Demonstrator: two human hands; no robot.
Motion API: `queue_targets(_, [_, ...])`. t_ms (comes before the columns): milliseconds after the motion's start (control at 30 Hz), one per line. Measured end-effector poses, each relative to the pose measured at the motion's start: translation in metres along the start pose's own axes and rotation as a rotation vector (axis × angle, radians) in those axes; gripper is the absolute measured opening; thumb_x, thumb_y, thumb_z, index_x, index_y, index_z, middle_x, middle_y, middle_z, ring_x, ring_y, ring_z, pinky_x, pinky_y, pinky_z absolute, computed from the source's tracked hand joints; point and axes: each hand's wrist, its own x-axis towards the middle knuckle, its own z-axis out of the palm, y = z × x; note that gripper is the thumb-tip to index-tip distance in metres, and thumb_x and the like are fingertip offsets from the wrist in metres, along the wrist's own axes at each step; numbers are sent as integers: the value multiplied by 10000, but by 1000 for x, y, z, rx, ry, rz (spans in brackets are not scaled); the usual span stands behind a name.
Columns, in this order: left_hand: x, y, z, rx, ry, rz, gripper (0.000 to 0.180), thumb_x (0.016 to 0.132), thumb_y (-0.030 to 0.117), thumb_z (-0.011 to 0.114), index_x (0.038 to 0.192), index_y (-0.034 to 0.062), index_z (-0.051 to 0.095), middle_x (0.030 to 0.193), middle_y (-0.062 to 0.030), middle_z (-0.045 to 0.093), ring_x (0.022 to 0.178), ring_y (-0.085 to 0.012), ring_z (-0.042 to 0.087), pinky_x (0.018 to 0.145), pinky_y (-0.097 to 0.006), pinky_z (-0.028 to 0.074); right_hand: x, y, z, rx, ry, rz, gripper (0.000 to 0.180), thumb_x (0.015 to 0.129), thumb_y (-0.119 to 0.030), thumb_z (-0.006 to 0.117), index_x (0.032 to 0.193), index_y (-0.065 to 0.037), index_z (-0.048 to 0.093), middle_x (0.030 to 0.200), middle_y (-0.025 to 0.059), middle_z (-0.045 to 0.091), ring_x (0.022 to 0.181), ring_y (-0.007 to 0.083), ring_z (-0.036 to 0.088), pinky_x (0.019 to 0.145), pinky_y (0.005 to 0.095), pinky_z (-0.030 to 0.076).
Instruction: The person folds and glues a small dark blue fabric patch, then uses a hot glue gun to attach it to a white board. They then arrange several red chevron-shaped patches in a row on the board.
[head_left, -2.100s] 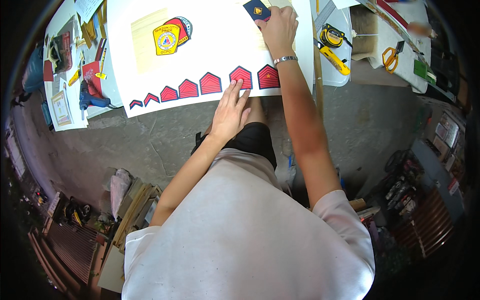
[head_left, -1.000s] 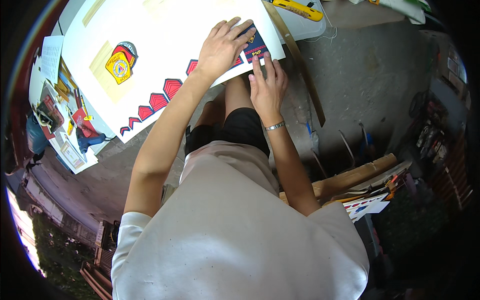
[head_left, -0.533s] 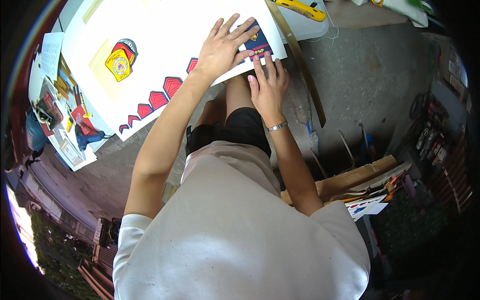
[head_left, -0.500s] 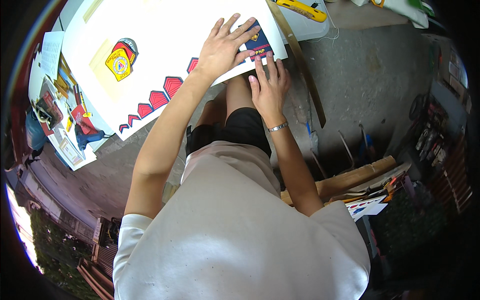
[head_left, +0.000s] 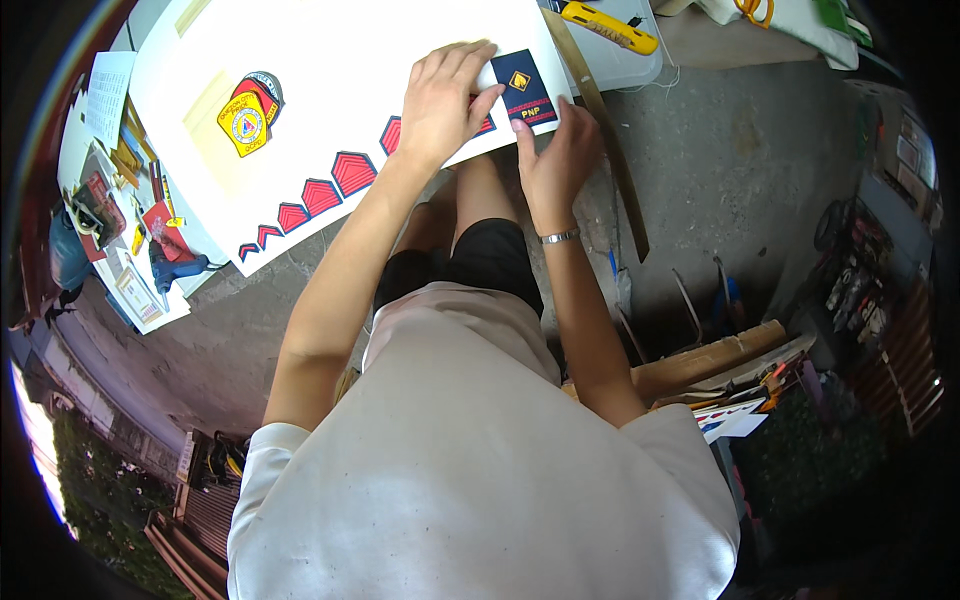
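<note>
On the large white sheet a dark blue rectangular patch with a gold diamond emblem lies near the right corner. Just left of it rests my left hand, its fingers bent and its thumb apart, the thumb tip by the patch's left edge. My right hand is at the sheet's near right corner. Its thumb and forefinger are spread around the lower end of the patch; its other fingers are partly hidden. Red chevron patches of growing size run along the near edge, one partly behind my left wrist.
Yellow and red shield-shaped patches lie farther left. A yellow utility knife and a long flat strip are past the right edge. A blue glue gun and papers crowd the left side.
My left fingers have drawn back and bent, uncovering the blue patch. My right hand has moved slightly right, its forefinger now by the patch's right side and its thumb at the near edge.
</note>
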Motion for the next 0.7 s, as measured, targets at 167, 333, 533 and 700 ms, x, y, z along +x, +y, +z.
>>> queue_targets(167, [-16,24,-23,-659,-84,-652,376,975,279,732,1229,7,680,1121,-100,739,1040,-187,672,939,-334,517,18,-12,-7,132,-2,-41,227,900,-190,745,1041,-64,619,1124,131,653,1017,360,610,873,500,473])
queue_targets(333, [-44,61,-68,-1262,33,-617,303,977,160,748,1185,-33,644,918,-37,731,799,-81,661,761,-241,548,22,-38,-52,274,134,-472,190,833,-19,774,955,-86,646,1000,87,688,892,306,657,808,410,521])
queue_targets(533, [-60,73,-126,-1328,266,-788,260,979,73,726,1197,-37,639,858,-30,738,758,-59,685,750,-222,572,37,-92,-113,402,-103,-635,407,871,-231,839,1209,-121,641,1259,105,597,1083,269,614,856,369,530])
queue_targets(700, [-78,75,-171,-1288,300,-631,257,991,83,710,1201,-49,644,954,-74,765,802,-67,693,756,-222,571,48,-135,-129,871,-309,-206,355,974,-184,736,1239,9,599,1130,106,653,926,184,654,799,297,534])
